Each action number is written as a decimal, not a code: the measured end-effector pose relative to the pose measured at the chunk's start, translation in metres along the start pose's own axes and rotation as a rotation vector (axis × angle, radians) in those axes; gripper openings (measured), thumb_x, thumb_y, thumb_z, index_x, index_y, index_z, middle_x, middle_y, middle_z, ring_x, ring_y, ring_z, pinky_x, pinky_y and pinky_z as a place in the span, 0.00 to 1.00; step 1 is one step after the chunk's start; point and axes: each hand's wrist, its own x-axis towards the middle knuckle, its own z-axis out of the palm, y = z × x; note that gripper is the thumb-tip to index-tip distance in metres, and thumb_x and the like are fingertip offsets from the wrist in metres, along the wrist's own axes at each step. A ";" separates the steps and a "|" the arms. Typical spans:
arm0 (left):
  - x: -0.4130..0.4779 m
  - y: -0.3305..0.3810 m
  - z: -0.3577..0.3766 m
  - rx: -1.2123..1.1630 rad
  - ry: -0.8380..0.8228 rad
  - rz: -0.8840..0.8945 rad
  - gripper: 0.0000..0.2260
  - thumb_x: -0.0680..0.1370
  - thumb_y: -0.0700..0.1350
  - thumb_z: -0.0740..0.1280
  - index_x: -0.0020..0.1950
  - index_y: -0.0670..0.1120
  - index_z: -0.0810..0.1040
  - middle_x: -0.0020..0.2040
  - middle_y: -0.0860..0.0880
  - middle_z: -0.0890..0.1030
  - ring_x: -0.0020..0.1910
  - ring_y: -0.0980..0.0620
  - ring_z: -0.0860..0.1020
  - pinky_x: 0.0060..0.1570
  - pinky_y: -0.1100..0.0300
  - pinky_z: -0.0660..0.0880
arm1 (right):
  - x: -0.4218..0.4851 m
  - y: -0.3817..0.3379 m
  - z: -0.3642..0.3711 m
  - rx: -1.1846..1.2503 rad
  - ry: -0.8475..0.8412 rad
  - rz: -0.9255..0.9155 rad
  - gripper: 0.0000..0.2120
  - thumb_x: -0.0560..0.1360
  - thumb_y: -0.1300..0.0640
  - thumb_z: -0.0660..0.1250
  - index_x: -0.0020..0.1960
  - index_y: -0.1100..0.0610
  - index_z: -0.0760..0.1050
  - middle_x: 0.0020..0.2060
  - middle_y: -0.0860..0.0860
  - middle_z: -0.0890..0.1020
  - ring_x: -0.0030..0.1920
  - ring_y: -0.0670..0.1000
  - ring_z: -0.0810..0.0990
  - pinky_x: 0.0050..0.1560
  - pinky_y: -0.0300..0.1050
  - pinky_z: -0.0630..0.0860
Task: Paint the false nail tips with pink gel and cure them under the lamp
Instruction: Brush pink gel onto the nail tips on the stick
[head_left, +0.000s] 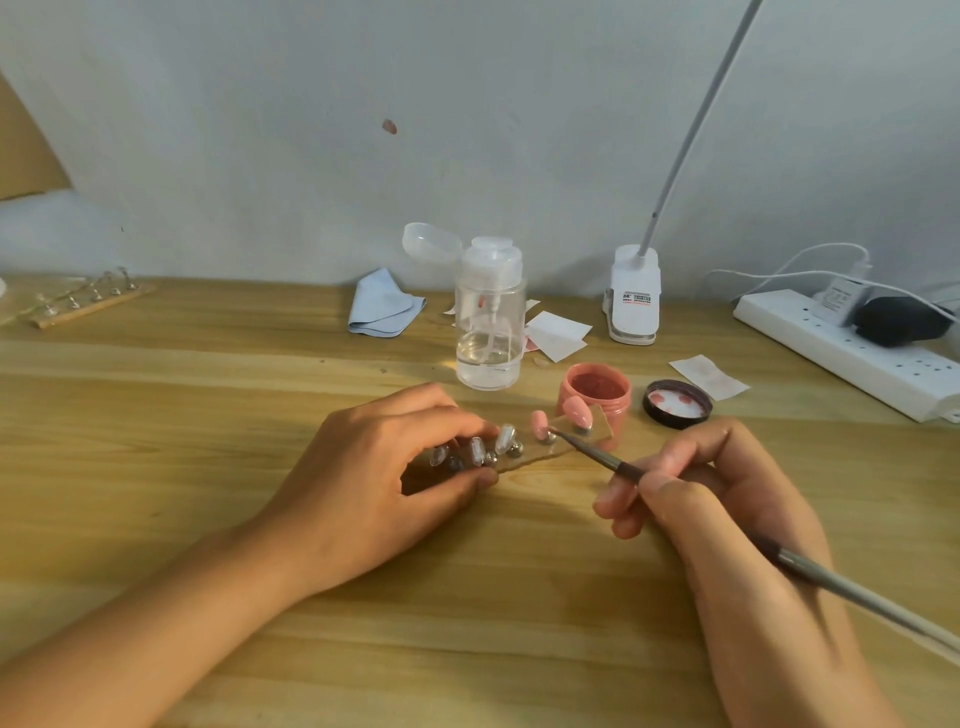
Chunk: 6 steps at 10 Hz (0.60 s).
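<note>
At desk (208, 519) centre, noted as follows.

- Nail-tip strip (525, 460) pinched at its left end by left hand (374, 467): thumb on near edge, fingers curled over far edge. Cannot tell whether strip rests flat on the wood.
- Five tips upright on small stands along strip. Three clear tips (504, 439) toward the left hand, two pink tips (577, 410) at the free right end.
- Brush (587, 449) gripped pen-fashion in right hand (717, 509), thumb and forefinger closed round the shaft, long handle running back over the hand toward lower right.
- Bristle end at lower edge of the left pink tip; contact itself too small to resolve.
- Pink gel jar (595, 395) open, just behind right end of strip. Black lid (678, 404) inside-up just right of jar, pink smears on its liner.
- Clear pump bottle (488, 322) behind jar, flip cap open, little liquid at bottom.
- White clip lamp (632, 296) at back by wall, gooseneck rising up and right, head out of frame.
- Also recorded: blue cloth (382, 309) left of bottle, paper wipes (558, 332) between bottle and lamp, power strip (841, 353) far right, second tip strip (83, 301) far left.
</note>
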 end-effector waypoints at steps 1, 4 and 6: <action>0.000 0.000 0.000 -0.003 -0.001 0.002 0.12 0.74 0.58 0.67 0.53 0.56 0.83 0.45 0.62 0.77 0.41 0.61 0.77 0.41 0.62 0.73 | 0.015 0.001 -0.001 -0.135 -0.012 0.161 0.07 0.74 0.79 0.61 0.39 0.71 0.70 0.22 0.58 0.79 0.21 0.47 0.75 0.26 0.34 0.73; 0.000 0.000 0.001 -0.007 -0.004 0.008 0.12 0.74 0.58 0.67 0.54 0.56 0.83 0.46 0.62 0.78 0.42 0.60 0.78 0.41 0.61 0.74 | 0.025 0.000 -0.007 -0.281 -0.149 0.265 0.07 0.73 0.82 0.58 0.41 0.76 0.71 0.17 0.55 0.76 0.16 0.44 0.73 0.21 0.33 0.71; -0.001 -0.001 0.002 -0.005 0.000 0.015 0.11 0.74 0.58 0.68 0.54 0.58 0.81 0.46 0.62 0.77 0.41 0.60 0.77 0.41 0.61 0.73 | 0.026 0.000 -0.007 -0.150 -0.183 0.287 0.13 0.74 0.81 0.58 0.35 0.69 0.69 0.15 0.55 0.73 0.15 0.42 0.71 0.20 0.31 0.69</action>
